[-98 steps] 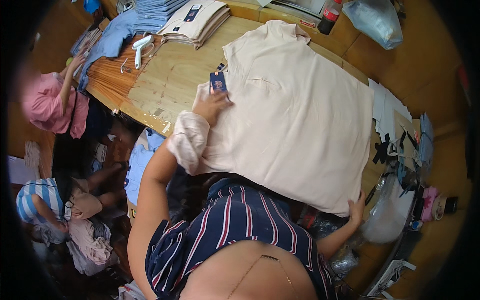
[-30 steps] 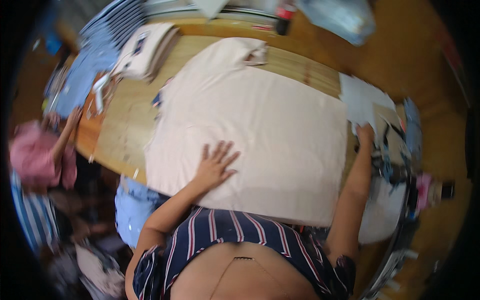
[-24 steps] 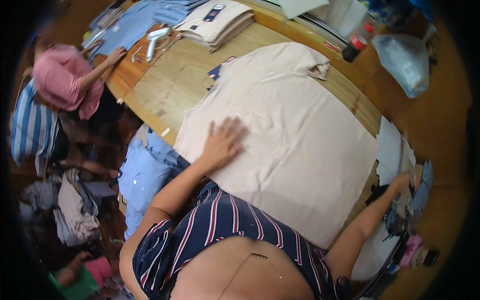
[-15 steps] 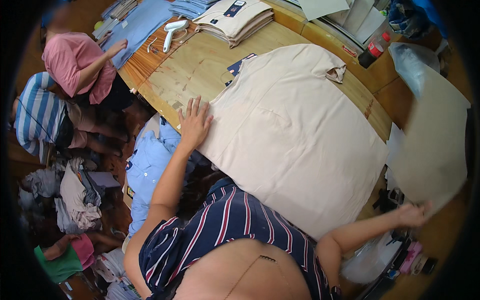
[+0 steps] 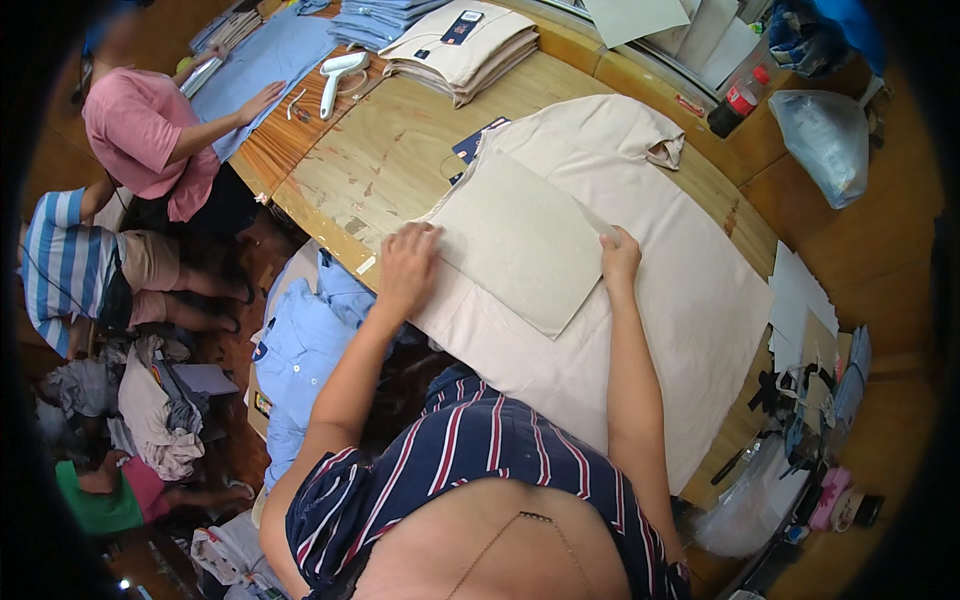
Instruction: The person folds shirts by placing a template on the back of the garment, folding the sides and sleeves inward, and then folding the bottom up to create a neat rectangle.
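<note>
- On the big wooden table (image 5: 400,160) the left hand (image 5: 405,265) lies flat, fingers spread wide, pressing the near left corner of a grey cardboard sheet (image 5: 520,235).
- The right hand (image 5: 620,255) is at the far right edge of the same sheet, fingers bent on it; I cannot tell if it pinches the edge or only pushes down.
- The cardboard sheet lies on top of a cream shirt (image 5: 650,290), near the middle of it.
- The cream shirt is spread out flat on the table, with its collar (image 5: 665,150) at the far end.
- A dark blue tag (image 5: 470,150) peeks out beside the shirt's far left edge.
- Further along the table sit a stack of folded cream shirts (image 5: 460,45), a white steam iron (image 5: 335,75) and some blue shirts (image 5: 385,15).
- A dark bottle with a red cap (image 5: 738,100) stands at the far right, near a clear plastic bag (image 5: 825,140).
- A light blue shirt (image 5: 310,340) hangs below the table's near edge, to the left.
- A person in a pink top (image 5: 140,130) stands at the table's left end, one hand on blue cloth.
- Clothes lie in heaps on the floor (image 5: 150,400) at the left.
</note>
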`<state>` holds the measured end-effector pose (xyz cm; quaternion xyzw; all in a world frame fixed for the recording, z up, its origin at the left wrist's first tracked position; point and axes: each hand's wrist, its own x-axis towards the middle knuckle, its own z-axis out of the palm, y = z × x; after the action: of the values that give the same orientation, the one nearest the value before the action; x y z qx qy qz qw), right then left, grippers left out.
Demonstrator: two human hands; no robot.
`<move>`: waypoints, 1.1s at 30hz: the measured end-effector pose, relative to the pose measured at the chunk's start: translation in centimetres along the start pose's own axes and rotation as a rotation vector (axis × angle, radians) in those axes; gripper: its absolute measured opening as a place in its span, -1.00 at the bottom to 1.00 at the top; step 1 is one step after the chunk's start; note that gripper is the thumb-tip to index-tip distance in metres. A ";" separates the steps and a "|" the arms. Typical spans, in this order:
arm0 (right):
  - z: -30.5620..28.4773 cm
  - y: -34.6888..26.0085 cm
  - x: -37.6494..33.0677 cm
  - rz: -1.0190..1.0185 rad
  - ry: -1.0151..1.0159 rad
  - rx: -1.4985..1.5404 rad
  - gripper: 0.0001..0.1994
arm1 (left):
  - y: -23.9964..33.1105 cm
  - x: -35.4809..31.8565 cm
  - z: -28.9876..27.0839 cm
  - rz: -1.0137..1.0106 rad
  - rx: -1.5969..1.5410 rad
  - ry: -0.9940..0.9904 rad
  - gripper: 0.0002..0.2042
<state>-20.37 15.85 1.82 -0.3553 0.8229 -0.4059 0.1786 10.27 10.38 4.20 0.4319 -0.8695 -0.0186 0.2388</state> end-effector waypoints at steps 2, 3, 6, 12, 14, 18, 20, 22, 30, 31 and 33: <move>0.5 -0.2 0.6 -0.015 -0.005 -0.059 -0.75 | 0.9 -0.5 0.3 0.050 0.010 -0.061 -0.68; 0.5 -0.2 0.7 0.005 -0.007 -0.048 -0.75 | 1.3 -0.7 0.6 0.073 0.015 -0.091 -0.66; 1.0 -0.2 0.8 0.041 -0.009 -0.035 -0.73 | 1.3 -1.1 1.4 0.030 0.035 -0.130 -0.64; 0.7 -1.4 0.4 0.012 0.000 -0.090 -0.67 | 0.8 -1.2 2.1 -0.002 0.050 -0.220 -0.60; 0.6 -1.2 0.6 0.001 0.003 -0.047 -0.65 | 0.8 -1.0 2.0 0.007 0.062 -0.247 -0.59; -1.4 -2.7 1.0 0.088 -0.025 -0.108 -0.66 | 1.1 -0.7 1.7 0.011 0.084 -0.271 -0.58; -5.1 -1.7 2.7 0.184 -0.082 -0.090 -0.68 | 1.2 -0.8 1.1 -0.005 0.146 -0.295 -0.59; -11.1 4.0 5.3 0.043 0.221 -0.207 -0.68 | 1.8 0.1 0.4 0.005 0.165 -0.267 -0.63; -26.4 22.7 9.6 0.050 0.299 -0.875 -0.69 | 4.1 22.9 13.8 0.050 -0.181 -0.060 -0.75; -25.7 19.6 10.0 0.092 0.198 -0.918 -0.70 | 4.1 24.9 15.7 0.026 -0.125 0.043 -0.76; -26.3 18.5 9.9 0.134 0.104 -0.966 -0.71 | 5.8 27.9 18.2 -0.040 0.009 0.085 -0.73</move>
<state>-50.56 30.60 3.04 -0.3228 0.9460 0.0174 -0.0224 -16.21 -10.30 0.61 0.4506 -0.8499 -0.0009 0.2732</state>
